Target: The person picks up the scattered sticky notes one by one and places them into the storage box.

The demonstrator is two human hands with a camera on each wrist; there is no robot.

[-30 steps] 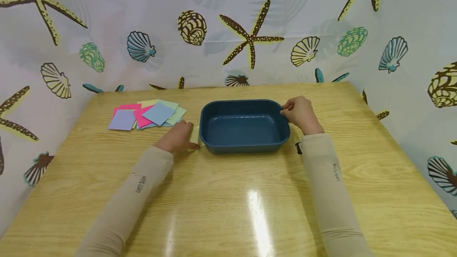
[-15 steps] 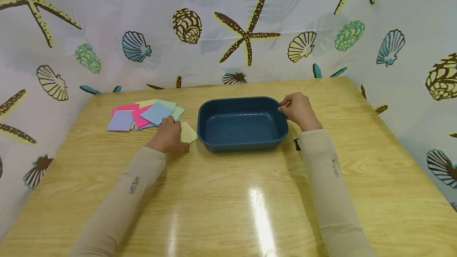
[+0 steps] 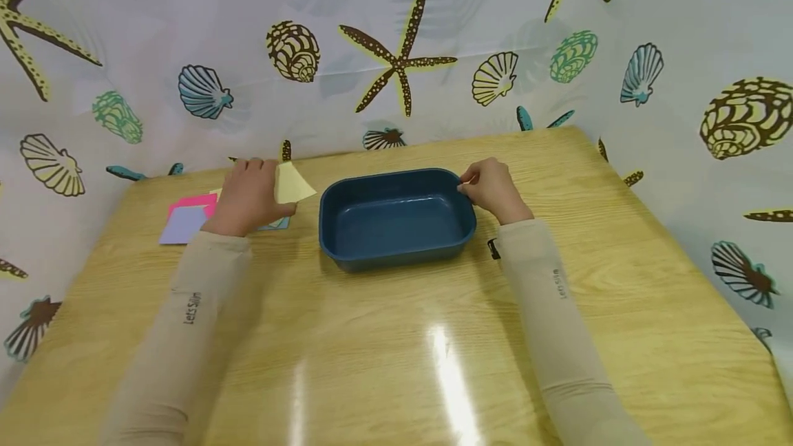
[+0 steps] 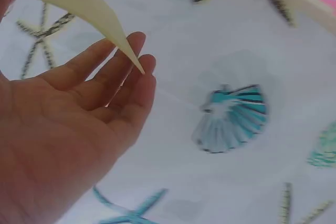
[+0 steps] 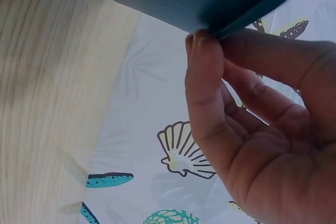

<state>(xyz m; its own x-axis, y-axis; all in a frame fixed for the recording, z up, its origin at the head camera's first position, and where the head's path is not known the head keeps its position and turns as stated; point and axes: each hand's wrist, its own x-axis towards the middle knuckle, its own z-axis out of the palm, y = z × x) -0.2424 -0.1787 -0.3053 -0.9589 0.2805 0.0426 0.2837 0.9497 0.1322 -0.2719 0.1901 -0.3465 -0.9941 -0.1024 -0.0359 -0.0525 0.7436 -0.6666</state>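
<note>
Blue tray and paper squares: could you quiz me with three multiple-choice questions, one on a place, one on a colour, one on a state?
1. Where is the right hand?
A. on the blue tray rim
B. flat on the table
C. on the paper pile

2. What colour is the paper square that the left hand holds?
A. pink
B. pale yellow
C. blue

3. What is in the tray?
A. several papers
B. one paper
C. nothing

Answers: 1 A, fingers pinch the rim's far right corner. 2 B, it shows pale yellow by the thumb. 3 C, its bare bottom shows.

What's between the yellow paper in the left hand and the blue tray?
Nothing but bare wooden table. In the head view, the yellow paper held by the left hand stops short of the blue tray.
</note>
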